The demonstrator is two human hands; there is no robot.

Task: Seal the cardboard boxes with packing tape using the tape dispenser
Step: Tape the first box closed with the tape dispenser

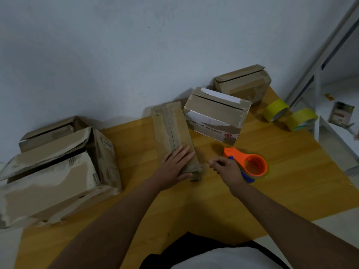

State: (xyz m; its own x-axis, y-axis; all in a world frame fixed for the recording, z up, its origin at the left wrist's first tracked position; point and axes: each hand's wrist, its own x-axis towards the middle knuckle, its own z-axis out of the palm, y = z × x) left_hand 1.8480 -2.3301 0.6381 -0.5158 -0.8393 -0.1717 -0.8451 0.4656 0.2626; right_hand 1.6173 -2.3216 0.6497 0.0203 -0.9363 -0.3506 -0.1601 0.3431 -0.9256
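A long narrow cardboard box (172, 131) lies in the middle of the wooden table (291, 181), a strip of tape running down its top seam. My left hand (175, 165) presses flat on the box's near end, fingers straight. My right hand (226, 168) grips the orange and blue tape dispenser (250, 164) just right of that end, close to the box's near corner. A second box (215, 115) with a white label stands behind the dispenser. A third box (242, 83) sits at the table's far corner.
Two large worn boxes (56, 166) with loose flaps fill the table's left side. Two yellow tape rolls (275, 110) lie at the right edge, beside a white shelf (338, 133). A grey wall rises behind the table.
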